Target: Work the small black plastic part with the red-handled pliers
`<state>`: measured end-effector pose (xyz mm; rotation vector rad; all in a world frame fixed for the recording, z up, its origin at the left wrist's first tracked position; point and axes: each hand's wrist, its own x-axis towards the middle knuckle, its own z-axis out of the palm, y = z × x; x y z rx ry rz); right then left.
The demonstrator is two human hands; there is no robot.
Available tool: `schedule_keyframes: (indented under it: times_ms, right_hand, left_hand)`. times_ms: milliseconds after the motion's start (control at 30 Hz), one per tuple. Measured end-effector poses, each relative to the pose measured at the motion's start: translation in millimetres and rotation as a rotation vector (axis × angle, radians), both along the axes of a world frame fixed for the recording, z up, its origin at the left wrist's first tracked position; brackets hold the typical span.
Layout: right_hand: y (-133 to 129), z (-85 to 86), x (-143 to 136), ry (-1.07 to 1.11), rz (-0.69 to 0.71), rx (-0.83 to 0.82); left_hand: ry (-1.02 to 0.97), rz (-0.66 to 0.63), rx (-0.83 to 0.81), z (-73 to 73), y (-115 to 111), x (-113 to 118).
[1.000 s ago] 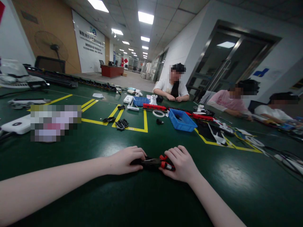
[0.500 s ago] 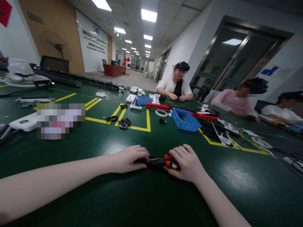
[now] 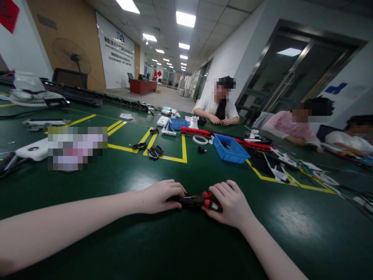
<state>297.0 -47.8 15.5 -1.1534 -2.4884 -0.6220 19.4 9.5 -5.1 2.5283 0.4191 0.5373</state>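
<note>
Red-and-black pliers [image 3: 211, 202] are gripped by my right hand [image 3: 231, 202], their jaws pointing left. My left hand [image 3: 163, 196] is closed around a small black part [image 3: 175, 198], mostly hidden by the fingers. The plier jaws meet the black part between the two hands, low over the green table [image 3: 140, 241]. Farther off, several black parts [image 3: 155, 151] lie by a yellow tape outline, and one small black piece [image 3: 201, 150] sits left of the blue bin [image 3: 230, 148].
A white device [image 3: 32, 151] and a blurred-out object [image 3: 77, 149] lie at the left. Behind the blue bin runs a red strip [image 3: 195, 131]. Cables and white parts [image 3: 276, 171] lie at the right. Several people sit across the table.
The view has shifted slightly, so the scene sits a little farther right. Both hands keep nearly the same pose; the plier jaws look slightly turned.
</note>
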Motion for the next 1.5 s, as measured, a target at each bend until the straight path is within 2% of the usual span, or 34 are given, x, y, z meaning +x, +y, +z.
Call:
schedule_keyframes:
  times_ms: [1167,1333,1500]
  right_hand:
    - [2.1,4.7,7.8,-0.015,0.005,0.017]
    - [2.4,5.1,8.4,0.01,0.006,0.037]
    - [3.3,4.7,6.3,0.047,-0.01,0.052]
  left_hand:
    - [0.001,0.005,0.043,-0.7,0.4,-0.7]
    - [-0.005,0.009,0.012,-0.5,0.5,-0.3]
    - [-0.034,0.025,-0.096,2.7,0.3,-0.1]
